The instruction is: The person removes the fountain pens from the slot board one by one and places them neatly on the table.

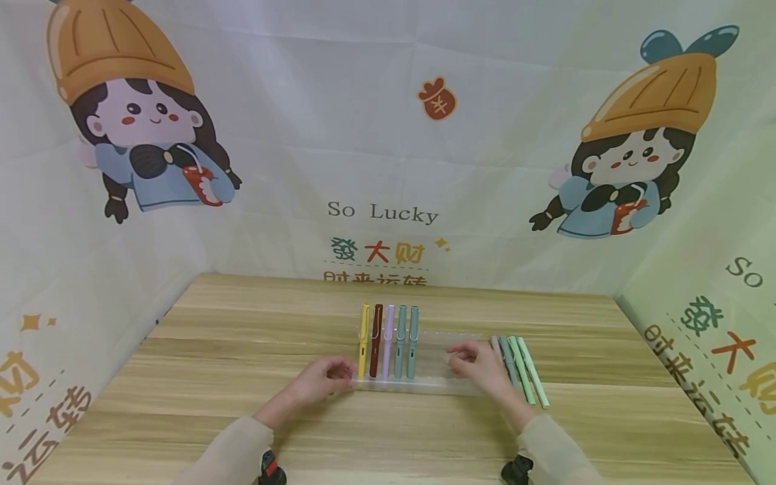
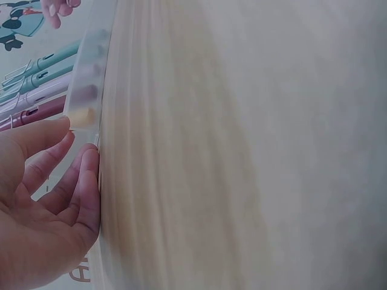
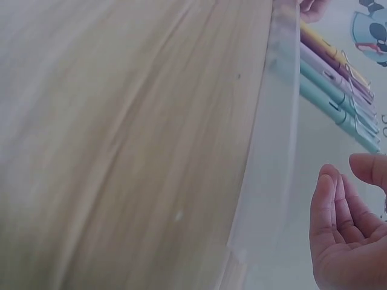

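A clear pen rack (image 1: pixel 433 385) lies on the table and holds a yellow pen (image 1: pixel 363 350), a dark red pen (image 1: pixel 376 343), a lilac pen (image 1: pixel 388 343) and two teal pens (image 1: pixel 401 347) side by side. At the rack's left end, my left hand (image 1: pixel 324 377) pinches the corner beside the yellow pen, between thumb and fingertips. My right hand (image 1: pixel 479 364) hovers over the right part of the rack. Nothing is held in it; in the right wrist view, thumb and bent fingers (image 3: pixel 326 193) stand apart.
To the right of the rack lie several loose pens, among them a grey-teal pen (image 1: pixel 509 360) and light green pens (image 1: pixel 533 374); my right hand partly covers them. The wooden table (image 1: pixel 242 323) backs onto a printed cloth (image 1: pixel 291 135) that hangs behind and at both sides.
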The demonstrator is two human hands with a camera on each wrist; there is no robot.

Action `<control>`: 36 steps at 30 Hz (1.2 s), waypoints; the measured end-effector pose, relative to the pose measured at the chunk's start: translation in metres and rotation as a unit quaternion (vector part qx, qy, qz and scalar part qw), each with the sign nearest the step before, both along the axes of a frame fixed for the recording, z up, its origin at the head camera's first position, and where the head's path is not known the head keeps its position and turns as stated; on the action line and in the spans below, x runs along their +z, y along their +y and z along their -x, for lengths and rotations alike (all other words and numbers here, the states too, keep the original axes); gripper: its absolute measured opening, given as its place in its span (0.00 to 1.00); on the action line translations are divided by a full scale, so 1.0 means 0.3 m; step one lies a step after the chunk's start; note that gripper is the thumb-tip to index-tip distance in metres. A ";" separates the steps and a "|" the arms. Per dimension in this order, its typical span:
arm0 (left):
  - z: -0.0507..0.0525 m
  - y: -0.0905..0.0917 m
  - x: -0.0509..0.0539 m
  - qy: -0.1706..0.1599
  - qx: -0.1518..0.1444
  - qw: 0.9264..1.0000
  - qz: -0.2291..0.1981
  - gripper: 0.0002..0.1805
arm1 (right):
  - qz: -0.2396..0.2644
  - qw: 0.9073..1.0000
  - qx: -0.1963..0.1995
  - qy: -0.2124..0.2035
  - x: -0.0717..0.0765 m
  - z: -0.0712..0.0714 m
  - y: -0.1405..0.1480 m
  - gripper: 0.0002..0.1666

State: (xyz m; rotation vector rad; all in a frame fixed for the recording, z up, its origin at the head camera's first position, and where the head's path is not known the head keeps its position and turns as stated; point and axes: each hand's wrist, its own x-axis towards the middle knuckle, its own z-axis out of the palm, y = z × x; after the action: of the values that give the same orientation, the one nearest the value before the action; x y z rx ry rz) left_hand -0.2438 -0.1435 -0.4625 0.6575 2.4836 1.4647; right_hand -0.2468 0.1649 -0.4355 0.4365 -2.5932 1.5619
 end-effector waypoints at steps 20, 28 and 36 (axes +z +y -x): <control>0.002 0.000 -0.001 0.007 0.003 1.000 0.008 0.10 | 0.012 1.000 -0.025 -0.013 -0.011 0.029 -0.112 0.11; 0.000 0.000 0.001 0.011 -0.004 1.000 0.007 0.10 | 0.018 1.000 -0.018 0.002 -0.027 0.040 -0.140 0.13; 0.002 0.002 -0.001 0.008 -0.001 1.000 0.010 0.09 | 0.018 1.000 0.003 -0.002 -0.030 0.035 -0.164 0.15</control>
State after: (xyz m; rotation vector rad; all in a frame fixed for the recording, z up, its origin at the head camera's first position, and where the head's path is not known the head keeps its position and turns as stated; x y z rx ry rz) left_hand -0.2444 -0.1430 -0.4629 0.6692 2.5055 1.4363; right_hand -0.2572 0.1157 -0.4444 0.4389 -2.5648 1.6085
